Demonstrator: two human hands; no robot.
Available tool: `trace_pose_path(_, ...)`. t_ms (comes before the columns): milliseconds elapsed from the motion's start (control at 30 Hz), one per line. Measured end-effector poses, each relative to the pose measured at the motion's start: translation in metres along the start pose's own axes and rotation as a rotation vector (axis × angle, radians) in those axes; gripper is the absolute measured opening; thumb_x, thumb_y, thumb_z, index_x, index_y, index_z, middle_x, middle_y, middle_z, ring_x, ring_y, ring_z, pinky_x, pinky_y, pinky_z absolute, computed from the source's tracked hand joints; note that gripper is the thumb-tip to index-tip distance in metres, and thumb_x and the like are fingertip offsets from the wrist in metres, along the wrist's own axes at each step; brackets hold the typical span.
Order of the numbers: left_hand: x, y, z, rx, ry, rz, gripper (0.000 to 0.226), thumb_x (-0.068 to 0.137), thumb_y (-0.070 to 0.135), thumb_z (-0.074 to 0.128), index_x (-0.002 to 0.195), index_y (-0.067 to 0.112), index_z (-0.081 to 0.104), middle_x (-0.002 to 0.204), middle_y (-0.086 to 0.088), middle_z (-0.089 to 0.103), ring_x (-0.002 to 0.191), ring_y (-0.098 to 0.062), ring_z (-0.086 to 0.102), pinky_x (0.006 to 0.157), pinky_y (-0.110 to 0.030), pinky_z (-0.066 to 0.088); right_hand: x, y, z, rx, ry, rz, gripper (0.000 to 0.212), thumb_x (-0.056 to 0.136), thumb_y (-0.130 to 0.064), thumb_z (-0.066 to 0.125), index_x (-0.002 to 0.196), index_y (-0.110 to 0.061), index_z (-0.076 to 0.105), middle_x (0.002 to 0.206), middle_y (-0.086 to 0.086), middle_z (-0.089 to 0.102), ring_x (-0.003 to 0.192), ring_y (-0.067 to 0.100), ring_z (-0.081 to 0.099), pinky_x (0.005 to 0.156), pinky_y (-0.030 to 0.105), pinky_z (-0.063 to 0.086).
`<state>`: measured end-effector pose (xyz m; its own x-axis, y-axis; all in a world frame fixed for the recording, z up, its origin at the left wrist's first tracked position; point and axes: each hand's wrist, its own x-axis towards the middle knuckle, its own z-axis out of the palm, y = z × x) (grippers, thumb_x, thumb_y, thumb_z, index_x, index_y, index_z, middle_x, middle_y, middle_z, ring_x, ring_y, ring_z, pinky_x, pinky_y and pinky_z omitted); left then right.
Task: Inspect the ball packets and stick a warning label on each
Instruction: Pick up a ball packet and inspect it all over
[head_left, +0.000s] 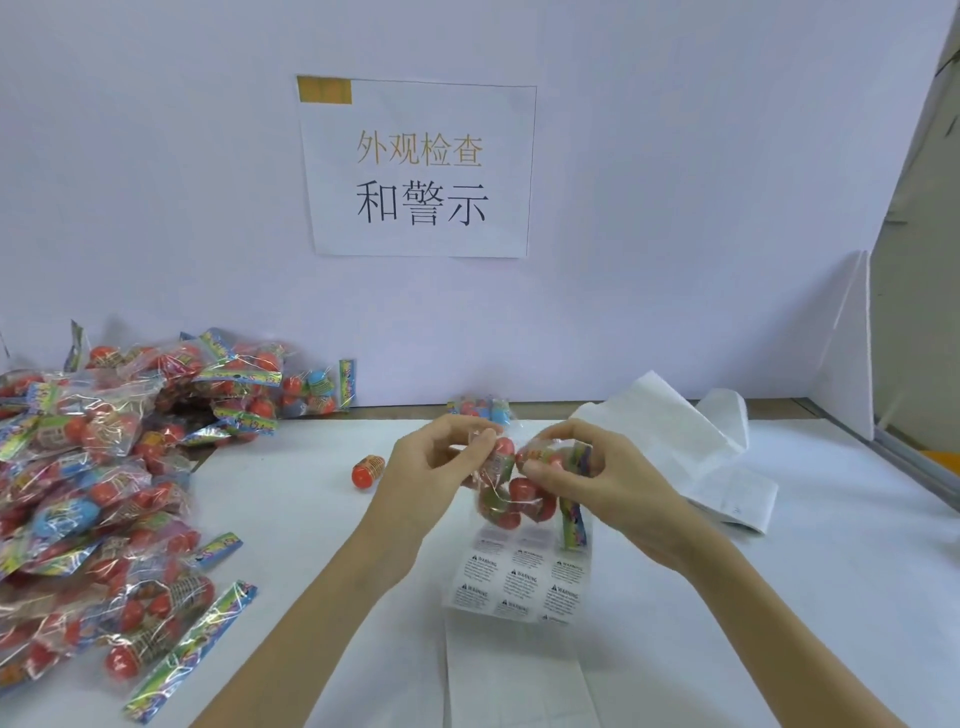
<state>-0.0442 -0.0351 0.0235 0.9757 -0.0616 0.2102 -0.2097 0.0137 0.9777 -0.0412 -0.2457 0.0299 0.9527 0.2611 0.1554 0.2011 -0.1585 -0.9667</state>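
White table (779, 597) under a paper sign (418, 169); my left hand (431, 467) and right hand (587, 478) both pinch the ball packet (511, 493) between them.

Both forearms reach forward over the bench. The left hand (436, 462) and right hand (597, 470) meet, fingers (540, 470) curled, pinching.

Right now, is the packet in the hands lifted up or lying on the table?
Lifted. Both hands, left and right, pinch the ball packet by its top, and it hangs above the warning label sheet.
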Motion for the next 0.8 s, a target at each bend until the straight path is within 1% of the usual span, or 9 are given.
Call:
trace_pose_path(67, 0.002, -0.003, -0.002, -0.082, 0.04, -0.026, 0.015, 0.092, 0.019, 0.075, 0.104, 0.012, 0.08, 0.105, -0.015, 0.076, 0.091, -0.024, 0.069, 0.089, -0.038, 0.06, 0.001, 0.001, -0.002, 0.049, 0.026, -0.009, 0.033, 0.085, -0.053, 0.076, 0.1, -0.023, 0.078, 0.092, 0.002, 0.08, 0.086, 0.016, 0.076, 0.076, 0.022, 0.055)
trace_pose_path(167, 0.004, -0.004, -0.009, -0.244, 0.056, -0.094, 0.033, 0.073, 0.029, 0.085, 0.099, 0.01, 0.083, 0.104, -0.012, 0.078, 0.088, -0.018, 0.073, 0.096, -0.034, 0.056, 0.003, 0.001, 0.0, 0.058, 0.122, -0.031, 0.029, 0.097, -0.044, 0.066, 0.091, -0.021, 0.083, 0.089, -0.001, 0.08, 0.08, 0.012, 0.074, 0.072, 0.021, 0.055)
trace_pose_path(300, 0.005, -0.005, -0.01, -0.295, 0.058, -0.162, 0.042, 0.058, 0.038, 0.09, 0.088, 0.009, 0.084, 0.094, -0.008, 0.079, 0.08, -0.013, 0.071, 0.076, -0.02, 0.058, 0.003, 0.005, 0.001, -0.187, 0.329, -0.181, 0.036, 0.104, -0.028, 0.063, 0.073, -0.017, 0.077, 0.071, 0.003, 0.076, 0.064, 0.013, 0.067, 0.059, 0.034, 0.052)
trace_pose_path(400, 0.005, -0.006, -0.008, -0.306, 0.104, -0.169, 0.036, 0.065, 0.037, 0.089, 0.086, 0.009, 0.078, 0.089, -0.007, 0.073, 0.077, -0.015, 0.065, 0.071, -0.023, 0.055, 0.005, 0.008, 0.008, -0.304, 0.434, -0.251, 0.042, 0.105, -0.028, 0.06, 0.07, -0.004, 0.062, 0.065, 0.02, 0.061, 0.059, 0.019, 0.051, 0.054, 0.042, 0.041)
trace_pose_path(467, 0.006, -0.008, -0.008, -0.34, 0.139, -0.14, 0.027, 0.073, 0.032, 0.084, 0.081, 0.009, 0.072, 0.09, -0.01, 0.072, 0.078, -0.017, 0.064, 0.073, -0.025, 0.056, 0.005, 0.009, 0.013, -0.248, 0.359, -0.233, 0.035, 0.107, -0.03, 0.056, 0.082, -0.008, 0.066, 0.067, 0.011, 0.065, 0.061, 0.014, 0.057, 0.057, 0.039, 0.043)
trace_pose_path(533, 0.008, -0.007, -0.01, -0.405, 0.182, -0.101, 0.024, 0.077, 0.028, 0.08, 0.078, 0.008, 0.067, 0.089, -0.011, 0.071, 0.077, -0.018, 0.064, 0.074, -0.023, 0.057, 0.004, 0.008, 0.015, -0.12, 0.169, -0.131, 0.023, 0.105, -0.035, 0.058, 0.104, -0.016, 0.07, 0.078, 0.002, 0.075, 0.069, 0.015, 0.07, 0.06, 0.028, 0.051)
trace_pose_path(633, 0.011, -0.005, -0.012, -0.454, 0.157, -0.068, 0.031, 0.086, 0.033, 0.074, 0.096, 0.003, 0.074, 0.098, -0.013, 0.074, 0.084, -0.02, 0.069, 0.079, -0.023, 0.058, 0.003, 0.011, 0.014, 0.028, 0.072, -0.029, 0.016, 0.103, -0.025, 0.065, 0.11, -0.01, 0.068, 0.08, 0.012, 0.077, 0.068, 0.023, 0.072, 0.06, 0.026, 0.052)
trace_pose_path(733, 0.009, -0.006, -0.011, -0.364, -0.042, -0.096, 0.032, 0.088, 0.038, 0.076, 0.117, 0.025, 0.074, 0.111, -0.01, 0.076, 0.097, -0.026, 0.071, 0.093, -0.032, 0.057, 0.005, 0.011, 0.013, 0.149, 0.214, -0.04, 0.015, 0.102, -0.016, 0.067, 0.109, -0.004, 0.067, 0.08, 0.016, 0.076, 0.069, 0.024, 0.073, 0.06, 0.025, 0.054)
trace_pose_path(800, 0.007, -0.013, -0.009, -0.235, -0.148, -0.113, 0.051, 0.088, 0.025, 0.083, 0.133, 0.039, 0.064, 0.11, -0.011, 0.075, 0.099, -0.027, 0.073, 0.101, -0.038, 0.054, 0.005, 0.008, 0.011, 0.198, 0.272, -0.052, 0.017, 0.101, -0.017, 0.067, 0.111, -0.002, 0.066, 0.082, 0.016, 0.077, 0.071, 0.026, 0.075, 0.061, 0.024, 0.055)
